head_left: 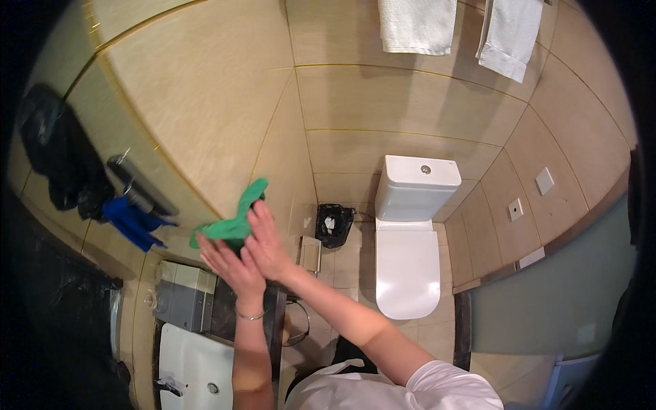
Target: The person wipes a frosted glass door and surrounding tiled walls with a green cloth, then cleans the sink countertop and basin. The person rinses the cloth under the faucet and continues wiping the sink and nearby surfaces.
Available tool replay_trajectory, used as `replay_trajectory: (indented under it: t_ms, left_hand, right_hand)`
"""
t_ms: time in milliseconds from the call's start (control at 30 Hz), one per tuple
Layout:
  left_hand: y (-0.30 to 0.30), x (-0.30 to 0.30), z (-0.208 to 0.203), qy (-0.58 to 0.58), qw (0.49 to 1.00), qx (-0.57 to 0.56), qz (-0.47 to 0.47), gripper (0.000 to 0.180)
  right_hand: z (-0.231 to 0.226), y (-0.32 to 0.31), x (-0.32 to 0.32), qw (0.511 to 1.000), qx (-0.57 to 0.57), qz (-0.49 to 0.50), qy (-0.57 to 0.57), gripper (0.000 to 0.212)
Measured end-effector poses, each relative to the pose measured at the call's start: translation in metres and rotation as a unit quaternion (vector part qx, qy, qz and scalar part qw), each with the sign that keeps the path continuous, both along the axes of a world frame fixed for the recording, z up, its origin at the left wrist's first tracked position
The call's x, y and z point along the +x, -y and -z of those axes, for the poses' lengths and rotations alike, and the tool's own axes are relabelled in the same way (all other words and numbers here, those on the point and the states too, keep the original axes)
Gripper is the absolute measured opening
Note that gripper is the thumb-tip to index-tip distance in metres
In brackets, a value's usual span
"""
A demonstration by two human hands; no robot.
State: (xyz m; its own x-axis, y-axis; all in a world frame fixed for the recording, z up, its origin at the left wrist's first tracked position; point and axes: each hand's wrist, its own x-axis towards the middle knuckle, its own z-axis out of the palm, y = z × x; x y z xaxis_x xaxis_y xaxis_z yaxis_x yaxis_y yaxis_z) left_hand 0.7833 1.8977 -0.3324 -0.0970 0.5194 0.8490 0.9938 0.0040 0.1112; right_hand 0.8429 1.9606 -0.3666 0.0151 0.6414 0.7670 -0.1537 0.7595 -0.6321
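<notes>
A green cloth [236, 224] lies bunched at the tiled wall's corner edge, left of the middle. My left hand [232, 266], with a thin bracelet at its wrist, has its fingers laid over the cloth's lower part. Close against it, my right hand [268, 244] has its fingertips on the cloth's right side. Both hands hold the cloth, and the palms are partly hidden from above. Below them are a dark countertop [222, 307] and a grey box-shaped dispenser [183, 295].
A white sink [195, 365] with a faucet stands lower left. Blue cloth [133, 222] and black bags [65, 150] hang at the left wall. A white toilet [408, 273] and black-lined bin [333, 225] are ahead. White towels [418, 27] hang above; a frosted panel [553, 287] is right.
</notes>
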Motion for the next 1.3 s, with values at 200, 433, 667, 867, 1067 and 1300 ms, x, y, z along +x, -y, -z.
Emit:
replay_trajectory:
  t_ms: [200, 433, 667, 867, 1067, 1300]
  left_hand:
    - [-0.083, 0.023, -0.029, 0.056, 0.99, 0.108, 0.073, 0.068]
    - [-0.101, 0.019, 0.03, 0.151, 0.971, 0.129, 0.13, 0.07]
    - [-0.079, 0.003, 0.089, 0.054, 0.992, 0.099, 0.061, 0.069]
    - [-0.084, 0.0, 0.091, 0.044, 0.99, 0.11, 0.075, 0.068]
    - [-0.081, -0.009, 0.098, 0.037, 0.989, 0.114, 0.083, 0.067]
    - [-0.077, -0.012, 0.106, 0.035, 0.989, 0.112, 0.093, 0.066]
  right_hand:
    - [-0.081, -0.08, 0.033, 0.997, 0.061, -0.045, -0.01, 0.056]
    - [-0.034, -0.089, 0.032, 0.998, 0.04, -0.049, -0.006, 0.056]
    - [0.014, -0.052, 0.021, 0.993, -0.098, -0.038, 0.054, 0.053]
    - [-0.065, -0.044, 0.058, 0.999, 0.041, -0.01, 0.033, 0.059]
    - [-0.049, -0.034, 0.045, 0.999, 0.039, 0.009, 0.029, 0.062]
    - [-0.033, -0.029, 0.031, 0.998, 0.041, 0.048, 0.019, 0.062]
